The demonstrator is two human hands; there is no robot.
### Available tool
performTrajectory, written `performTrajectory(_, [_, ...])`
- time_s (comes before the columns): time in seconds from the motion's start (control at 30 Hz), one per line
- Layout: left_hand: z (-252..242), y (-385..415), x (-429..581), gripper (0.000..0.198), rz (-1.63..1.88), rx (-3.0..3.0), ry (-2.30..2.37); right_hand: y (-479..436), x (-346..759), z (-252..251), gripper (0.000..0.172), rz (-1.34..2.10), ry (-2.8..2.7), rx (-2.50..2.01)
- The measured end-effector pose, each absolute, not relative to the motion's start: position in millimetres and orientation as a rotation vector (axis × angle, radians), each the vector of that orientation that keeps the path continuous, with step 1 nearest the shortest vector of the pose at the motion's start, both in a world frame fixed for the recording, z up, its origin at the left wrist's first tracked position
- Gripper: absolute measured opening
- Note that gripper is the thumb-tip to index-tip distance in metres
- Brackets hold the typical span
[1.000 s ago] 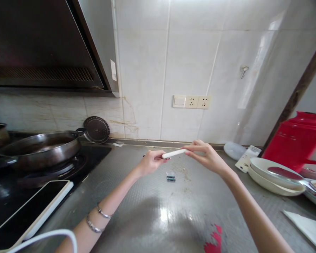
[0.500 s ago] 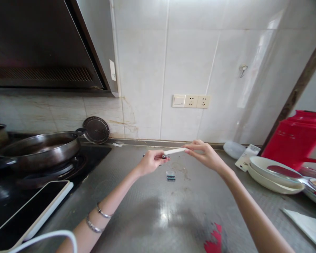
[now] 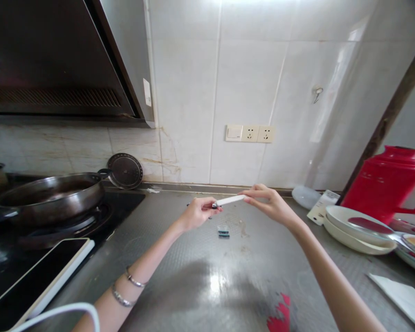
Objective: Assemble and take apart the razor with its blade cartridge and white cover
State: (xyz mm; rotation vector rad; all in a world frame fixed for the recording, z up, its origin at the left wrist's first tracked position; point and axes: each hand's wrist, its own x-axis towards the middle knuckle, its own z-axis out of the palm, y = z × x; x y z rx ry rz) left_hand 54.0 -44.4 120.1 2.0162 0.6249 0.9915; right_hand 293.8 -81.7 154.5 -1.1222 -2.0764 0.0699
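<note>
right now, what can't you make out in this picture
Dark spot by the left hand: head view, too small to identify.
White bar: head view, right end covered by the right hand.
Pan: head view, near wall hides the bottom.
Red flask: head view, handle cut off by right edge.

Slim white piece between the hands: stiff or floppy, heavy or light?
Probably stiff: the slim white piece looks straight, with no visible sag, between the left hand and right hand. Likely light, since it's thin and a finger pinch supports it above the counter.
</note>
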Motion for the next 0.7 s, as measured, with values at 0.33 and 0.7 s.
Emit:
performTrajectory(0.33, [122, -47, 54, 0.013, 0.974, 2.005, 0.622, -81, 295, 154, 0.032, 0.010, -2.069, -1.135])
performTrajectory(0.7, [121, -47, 55, 0.012, 0.963, 1.994, 0.631, -89, 288, 161, 0.031, -0.168, -2.129, -1.160])
